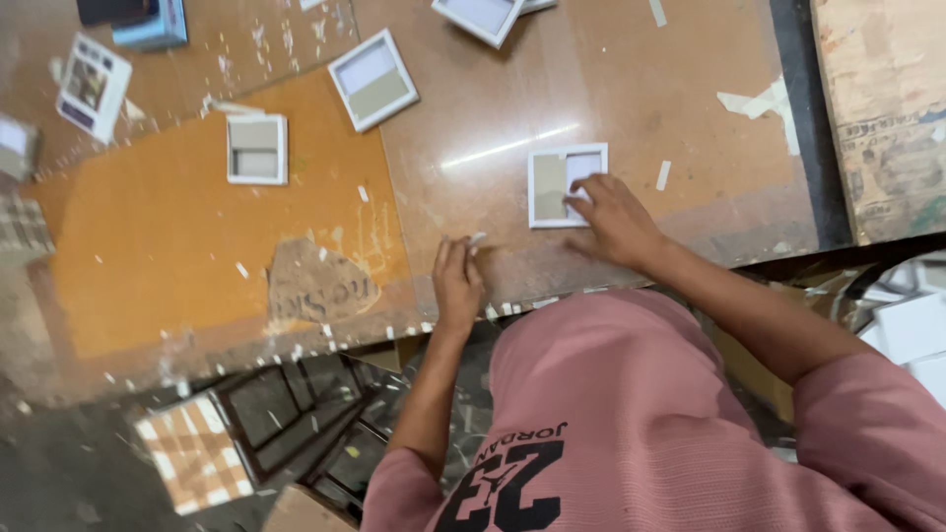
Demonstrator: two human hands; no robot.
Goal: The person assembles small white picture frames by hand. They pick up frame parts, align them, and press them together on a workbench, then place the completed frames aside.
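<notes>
The right hand [609, 219] reaches forward from a bent arm in a pink sleeve and lies palm down on the worktable [631, 89], its fingers loosely spread with the tips pressing on the lower right corner of a small white square frame [566, 183]; that frame lies flat on the brown board just ahead of the person, showing a beige panel on its left half and a pale panel on its right; the left hand [457, 284] rests near the table's front edge, well to the left of the frame, with fingers drawn together and the tips pinching a small white sliver [477, 238]; three more white frames lie further out, one [257, 149] on the orange sheet [148, 246] to the left, one tilted [372, 79] beside the seam between the sheets, and one [480, 16] cut by the top edge; a printed card [93, 86] and a pale blue box [150, 25] sit at the far left corner; a torn patch of brown paper [320, 286] clings to the orange sheet near the front; white scraps [404, 330] dot the table's edge; below the table stand dark framed panes [296, 404] and a checked tile [194, 453]; nothing lies between either hand and the near frame.
</notes>
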